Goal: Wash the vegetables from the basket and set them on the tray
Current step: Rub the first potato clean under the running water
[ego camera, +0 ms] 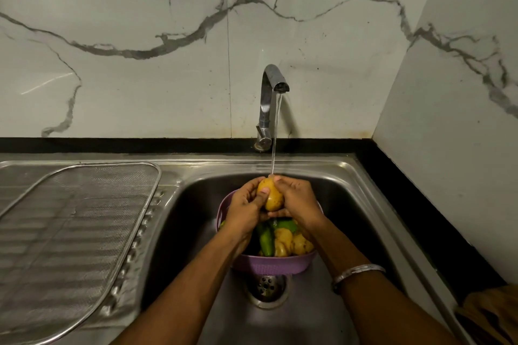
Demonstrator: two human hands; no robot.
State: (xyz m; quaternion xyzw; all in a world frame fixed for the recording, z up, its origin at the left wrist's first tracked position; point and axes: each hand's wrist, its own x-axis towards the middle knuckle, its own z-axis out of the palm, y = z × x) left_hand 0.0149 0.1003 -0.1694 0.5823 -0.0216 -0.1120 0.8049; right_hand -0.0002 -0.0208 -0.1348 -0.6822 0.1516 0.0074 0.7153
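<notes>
Scrubbing is the business at hand, and nearest the camera both forearms reach into the sink (350, 176), a bangle (358, 272) on the right wrist. Just past them sits the drain (266, 287), uncovered, directly below the near edge of the purple basket (269, 265). That basket holds more potatoes (291, 244) and green peppers (266, 238), all waiting their turn.

Above the basket, the left hand (244, 207) wraps its fingers round one side of a potato (271, 194), thumb pressed on the skin, while the right hand (297, 202) curls round the other side. Both are grasping it, right under the thin stream of water (274, 134) running from the tap (270, 101).

Now the risks, as I judge them. A wet potato is slick; if either grip loosens it likely drops back among the unwashed ones, or bounces off the rim toward the drain. The basket looks to rest on the basin floor, so a knock from a forearm could tip it and spill everything.

Off to the left lies the mesh tray (70, 232) on the draining board, well apart from the hands. The carry crosses the basin edge, and a dripping, slippery potato could slide loose there. Farther back, the marble wall (140, 50) catches any splash if the stream hits the potato squarely.
</notes>
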